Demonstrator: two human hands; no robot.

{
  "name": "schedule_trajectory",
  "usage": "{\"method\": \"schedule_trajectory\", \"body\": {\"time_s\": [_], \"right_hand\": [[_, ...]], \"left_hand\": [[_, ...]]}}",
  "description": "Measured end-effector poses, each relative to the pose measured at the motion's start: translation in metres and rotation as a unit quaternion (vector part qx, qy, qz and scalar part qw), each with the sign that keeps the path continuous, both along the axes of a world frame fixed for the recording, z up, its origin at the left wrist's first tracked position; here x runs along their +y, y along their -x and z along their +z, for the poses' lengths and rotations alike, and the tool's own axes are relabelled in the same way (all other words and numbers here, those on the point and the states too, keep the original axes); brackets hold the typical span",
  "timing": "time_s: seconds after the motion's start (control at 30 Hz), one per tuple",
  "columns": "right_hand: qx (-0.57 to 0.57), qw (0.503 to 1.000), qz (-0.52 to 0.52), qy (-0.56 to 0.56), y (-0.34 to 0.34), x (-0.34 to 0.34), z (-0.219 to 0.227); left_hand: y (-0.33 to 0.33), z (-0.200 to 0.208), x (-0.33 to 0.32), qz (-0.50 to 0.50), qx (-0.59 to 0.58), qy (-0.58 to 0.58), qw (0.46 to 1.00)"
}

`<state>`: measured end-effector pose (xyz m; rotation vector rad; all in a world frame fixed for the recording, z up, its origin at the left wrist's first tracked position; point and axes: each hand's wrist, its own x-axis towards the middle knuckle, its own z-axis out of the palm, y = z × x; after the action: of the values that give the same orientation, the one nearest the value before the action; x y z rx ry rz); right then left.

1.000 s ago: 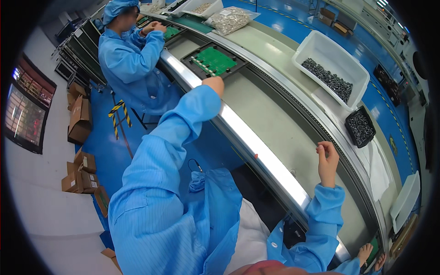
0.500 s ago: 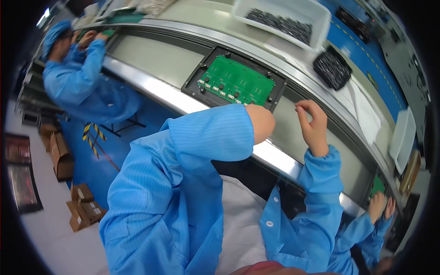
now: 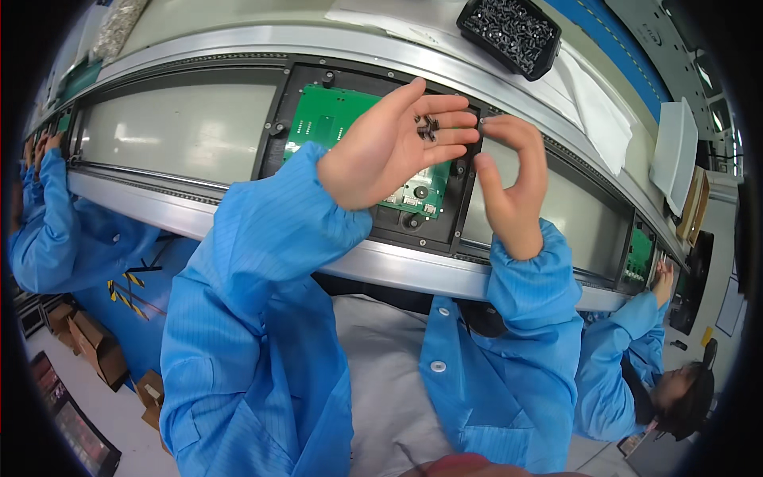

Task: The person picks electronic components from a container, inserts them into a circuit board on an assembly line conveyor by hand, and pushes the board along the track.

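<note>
My left hand [image 3: 385,147] lies palm up over a green circuit board [image 3: 322,111], fingers outstretched. Several small black parts [image 3: 427,127] rest on its fingers; they are too small to name exactly. The board sits in a black fixture frame [image 3: 274,127] with dark knobs, and my hand and sleeve cover much of it. White connectors and a round black part show along its near edge. Just right of the fixture, my right hand [image 3: 517,179] is open, its thumb and curled forefinger apart with nothing visible between them.
A black bin [image 3: 510,36] of small dark parts stands beyond the rail on a white sheet [image 3: 584,119]. A metal rail [image 3: 413,266] runs along the near side of the line. At right, a co-worker's hand [image 3: 661,282] is near another green board [image 3: 638,254]; another person sits far left.
My left hand, earlier hidden behind its sleeve, now shows palm up with black parts on it. My right hand stays open with thumb and forefinger apart. The view has shifted.
</note>
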<state>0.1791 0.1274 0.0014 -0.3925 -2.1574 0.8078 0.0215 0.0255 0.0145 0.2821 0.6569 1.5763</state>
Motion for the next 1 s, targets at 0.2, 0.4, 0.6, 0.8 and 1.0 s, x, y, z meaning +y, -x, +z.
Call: {"method": "schedule_trajectory", "body": {"time_s": [0.2,0.4,0.6,0.8,1.0], "right_hand": [[-0.002,0.999,-0.011,-0.045,0.006,-0.004,-0.002],[-0.060,0.998,-0.010,-0.029,0.009,-0.007,-0.008],[-0.057,0.996,0.006,-0.063,0.013,-0.008,-0.005],[-0.072,0.995,-0.009,-0.069,0.011,-0.007,-0.003],[-0.047,0.997,-0.021,-0.055,0.004,-0.004,0.002]], "left_hand": [[0.001,0.003,-0.007,0.004,0.013,-0.008,1.000],[-0.009,-0.004,-0.008,-0.036,0.008,-0.062,0.997],[-0.010,-0.013,-0.006,-0.024,-0.003,-0.052,0.998],[-0.011,-0.007,-0.007,0.003,0.021,-0.016,1.000],[-0.001,-0.005,-0.012,-0.062,0.240,0.054,0.967]]}}
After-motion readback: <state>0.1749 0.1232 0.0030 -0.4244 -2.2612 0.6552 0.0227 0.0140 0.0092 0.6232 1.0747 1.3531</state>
